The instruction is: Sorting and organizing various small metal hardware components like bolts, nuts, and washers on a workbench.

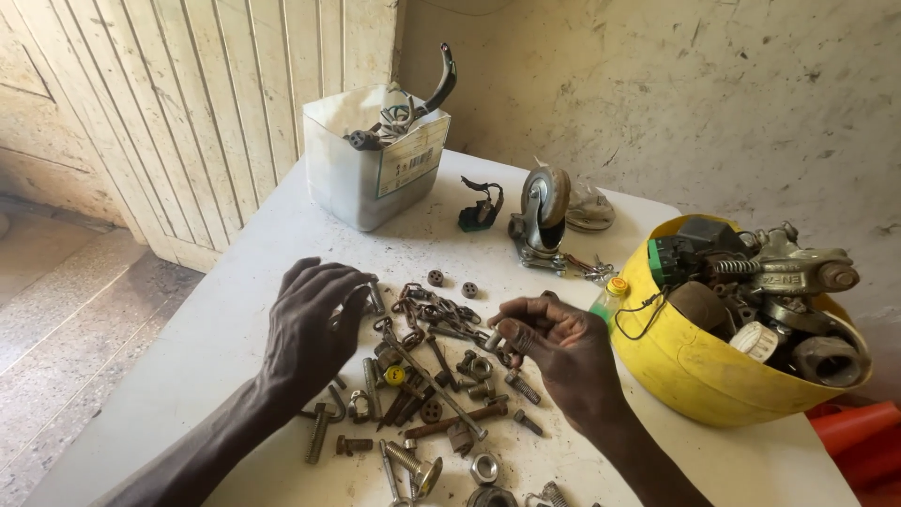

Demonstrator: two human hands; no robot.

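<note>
Nearest, rusty bolts and nuts point(427, 394) lie scattered across the white worktop point(216, 329), whose left edge drops to the floor with bare surface along it. Over the pile, the left hand point(305, 333) hovers with fingers spread and empty, while the right hand point(563, 352) pinches a small bolt point(495, 340) between fingertips. Farther off, a yellow helmet point(694, 361) of parts overhangs the right edge, a caster wheel point(542, 211) and clear plastic tub point(371, 164) behind.
</note>
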